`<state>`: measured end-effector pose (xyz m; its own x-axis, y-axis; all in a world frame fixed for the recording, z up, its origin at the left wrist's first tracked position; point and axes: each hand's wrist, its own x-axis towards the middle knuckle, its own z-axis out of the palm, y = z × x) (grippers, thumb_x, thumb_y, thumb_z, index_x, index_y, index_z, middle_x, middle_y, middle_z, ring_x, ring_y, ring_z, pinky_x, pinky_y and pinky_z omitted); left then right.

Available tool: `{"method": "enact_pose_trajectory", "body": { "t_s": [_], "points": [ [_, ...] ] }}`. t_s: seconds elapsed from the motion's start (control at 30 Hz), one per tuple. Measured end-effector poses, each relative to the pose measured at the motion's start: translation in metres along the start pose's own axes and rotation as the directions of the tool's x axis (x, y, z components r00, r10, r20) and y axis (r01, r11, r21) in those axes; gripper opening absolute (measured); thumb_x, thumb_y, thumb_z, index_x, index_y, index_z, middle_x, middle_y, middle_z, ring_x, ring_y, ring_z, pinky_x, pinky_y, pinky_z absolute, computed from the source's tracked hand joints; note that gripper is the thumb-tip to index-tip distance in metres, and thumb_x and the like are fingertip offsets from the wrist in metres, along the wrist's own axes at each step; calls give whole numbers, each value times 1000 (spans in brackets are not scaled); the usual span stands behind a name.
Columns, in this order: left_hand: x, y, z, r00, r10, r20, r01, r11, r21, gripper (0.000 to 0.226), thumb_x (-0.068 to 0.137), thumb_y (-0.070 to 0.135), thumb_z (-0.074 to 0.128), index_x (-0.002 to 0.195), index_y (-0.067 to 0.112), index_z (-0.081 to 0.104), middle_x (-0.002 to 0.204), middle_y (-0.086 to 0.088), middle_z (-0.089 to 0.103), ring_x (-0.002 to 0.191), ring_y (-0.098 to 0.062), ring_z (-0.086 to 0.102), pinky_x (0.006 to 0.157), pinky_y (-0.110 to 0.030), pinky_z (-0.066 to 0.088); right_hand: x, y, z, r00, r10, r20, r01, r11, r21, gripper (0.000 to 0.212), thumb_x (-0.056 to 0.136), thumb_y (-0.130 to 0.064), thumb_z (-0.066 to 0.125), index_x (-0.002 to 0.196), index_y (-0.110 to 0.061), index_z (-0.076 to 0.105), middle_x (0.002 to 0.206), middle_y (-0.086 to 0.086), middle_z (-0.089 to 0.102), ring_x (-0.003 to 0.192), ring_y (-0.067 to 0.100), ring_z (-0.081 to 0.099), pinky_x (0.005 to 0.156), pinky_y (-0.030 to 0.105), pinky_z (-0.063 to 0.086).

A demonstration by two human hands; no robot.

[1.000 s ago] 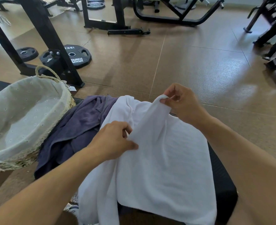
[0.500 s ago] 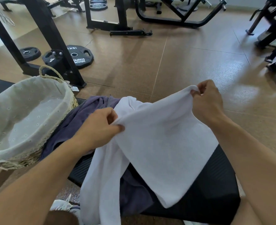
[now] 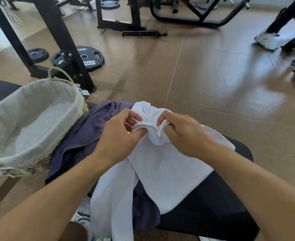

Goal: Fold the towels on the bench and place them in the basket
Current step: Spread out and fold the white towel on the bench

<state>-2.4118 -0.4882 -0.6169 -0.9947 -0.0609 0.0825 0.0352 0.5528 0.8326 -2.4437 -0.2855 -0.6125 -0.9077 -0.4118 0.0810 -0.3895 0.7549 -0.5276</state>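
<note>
A white towel [image 3: 164, 173] lies rumpled over the black bench [image 3: 212, 206], one end hanging off the near side. My left hand [image 3: 119, 134] and my right hand [image 3: 183, 134] sit close together at its far end, each pinching a bunched piece of the white cloth. A purple-grey towel [image 3: 84, 136] lies crumpled beneath it on the left, partly hidden. The wicker basket [image 3: 21, 164] with a pale fabric liner stands on the left end of the bench and holds nothing that I can see.
Black rack posts [image 3: 56, 32] and weight plates [image 3: 89, 59] stand on the brown floor behind the basket. More gym frames [image 3: 195, 20] line the back. Another person's white shoe [image 3: 268, 40] is at the far right.
My hands, spread apart with the towel stretched between them half a second ago, have come together at the towel's far end. The white cloth has dropped back onto the bench.
</note>
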Motion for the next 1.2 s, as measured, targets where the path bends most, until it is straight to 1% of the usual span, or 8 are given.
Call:
{"method": "enact_pose_trajectory", "body": {
  "t_s": [0.13,0.23,0.37,0.5,0.6,0.77,0.93,1.2],
  "points": [
    [-4,0,1,1000,5,30,-5,1000,-3,22,85,29,79,101,30,64,89,14,69,81,2,64,62,-9,50,-6,-11,10,989,-126,-77,126,992,-3,19,93,-53,59,101,-36,56,87,-16,64,76,14,56,70,35,44],
    [-3,0,-3,999,-35,38,36,999,-9,21,84,33,79,98,33,63,88,16,69,80,4,64,63,-7,50,-4,-6,11,968,-202,-146,209,977,37,14,91,-49,68,90,-37,61,82,-17,62,75,12,56,70,38,49],
    [-2,2,-6,995,-72,74,77,995,-61,14,86,35,77,96,28,70,85,10,73,82,-1,67,65,-9,52,-2,3,13,968,-200,-149,207,978,28,13,92,-48,66,97,-39,73,87,-11,66,77,10,59,69,41,52],
    [-2,3,-8,984,-120,132,140,978,-157,13,89,36,73,92,23,76,84,1,77,83,-19,72,71,-28,63,-2,4,13,967,-168,-190,175,984,19,15,90,-50,69,100,-40,74,91,-14,66,78,6,56,69,36,51],
    [-2,0,-9,972,-151,180,180,972,-153,18,92,38,69,89,23,78,86,-5,76,88,-29,72,83,-48,61,-2,5,12,971,-163,-177,161,987,-29,24,86,-57,70,105,-42,73,93,-18,64,79,0,49,70,30,44],
    [0,-4,-5,971,-185,151,204,971,-125,23,100,36,59,88,23,74,88,-6,75,88,-32,70,81,-54,59,-2,6,16,959,-218,-181,216,976,-35,11,83,-43,77,92,-36,75,78,-17,51,68,7,43,62,31,43],
    [1,-1,-5,976,-205,74,210,975,-71,19,101,34,57,91,22,68,83,-3,76,83,-27,71,79,-51,60,-4,5,16,928,-297,-223,315,948,49,9,76,-19,77,83,-24,72,81,-8,64,69,17,56,61,38,49],
    [-3,6,-6,952,-227,208,272,936,-225,17,90,34,73,99,21,69,86,-1,79,89,-29,74,85,-44,62,-3,8,22,926,-307,-219,322,946,36,8,76,-19,77,80,-23,71,80,-8,65,65,18,56,58,42,50]
  ]
}}
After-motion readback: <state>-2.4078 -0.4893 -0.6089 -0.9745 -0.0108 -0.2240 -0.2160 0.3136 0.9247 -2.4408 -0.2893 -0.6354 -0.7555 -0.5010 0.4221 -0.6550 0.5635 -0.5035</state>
